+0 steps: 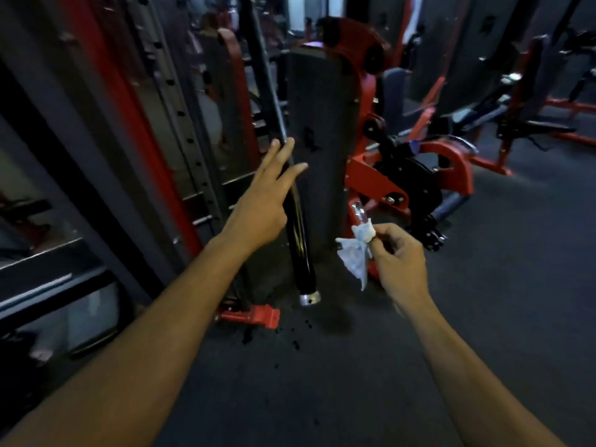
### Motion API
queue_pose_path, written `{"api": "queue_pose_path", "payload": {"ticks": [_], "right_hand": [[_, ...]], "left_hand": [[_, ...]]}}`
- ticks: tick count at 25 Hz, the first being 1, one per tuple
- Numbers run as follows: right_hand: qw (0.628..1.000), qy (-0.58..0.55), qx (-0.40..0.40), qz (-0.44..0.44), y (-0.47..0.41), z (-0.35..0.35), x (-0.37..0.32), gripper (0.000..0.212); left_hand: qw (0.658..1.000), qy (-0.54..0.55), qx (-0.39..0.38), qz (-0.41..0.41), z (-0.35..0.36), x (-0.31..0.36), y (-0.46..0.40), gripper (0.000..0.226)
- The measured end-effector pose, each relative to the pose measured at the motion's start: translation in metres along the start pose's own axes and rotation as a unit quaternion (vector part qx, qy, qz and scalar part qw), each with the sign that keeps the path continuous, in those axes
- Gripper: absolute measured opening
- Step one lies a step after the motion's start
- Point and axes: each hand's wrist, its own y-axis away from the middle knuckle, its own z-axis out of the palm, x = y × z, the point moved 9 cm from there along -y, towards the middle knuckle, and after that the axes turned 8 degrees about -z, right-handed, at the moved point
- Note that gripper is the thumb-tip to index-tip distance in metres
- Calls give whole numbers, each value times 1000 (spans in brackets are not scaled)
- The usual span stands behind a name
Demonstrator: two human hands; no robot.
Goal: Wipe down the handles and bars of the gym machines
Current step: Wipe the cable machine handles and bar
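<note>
A long black bar point(299, 243) with a silver end cap slants down through the middle of the head view. My left hand point(271, 195) is stretched out with straight fingers over the bar's upper part, right at it or just in front. My right hand point(398, 256) pinches a crumpled white wipe point(358, 253) between thumb and fingers. The wipe is wrapped over the end of a short chrome handle point(358, 213) on the red machine point(412, 175).
A dark rack with red uprights point(135, 124) fills the left side. A grey upright panel point(322, 130) stands behind the bar. A red foot bracket point(258, 316) lies on the dark rubber floor point(354, 382). More red machines and benches point(532, 117) stand at right.
</note>
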Motion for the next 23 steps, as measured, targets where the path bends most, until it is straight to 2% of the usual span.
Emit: {"api": "queue_pose_path", "payload": {"ticks": [3,7,9,12,14,17,21,23], "right_hand": [[998,-43,-28,-25,-40,10,-16,20],[993,-81,-76,-47,-72,27,-20,20],[992,-71,-94,-51,-85,35,-12,21],[986,-108,-122,-22,-100,57,-5,18],[984,-120,-131,-9,-106,76,-5,15],[975,-159,-151,32,-115,115,-8,11],[959,-221,-175,38,-132,171,-51,7],[944,-278,-162,75,-141,201,-69,6]], "left_hand": [[986,115,59,-110,-15,-2,17,72],[951,149,168,-214,-20,0,45,47],[936,125,190,-268,-16,-5,61,54],[897,123,232,-357,-16,-32,94,58],[884,126,222,-392,-23,-47,110,50],[892,63,191,-404,-40,-55,114,45],[879,-16,139,-456,-64,-79,113,40],[873,-51,113,-472,-79,-89,115,39]]}}
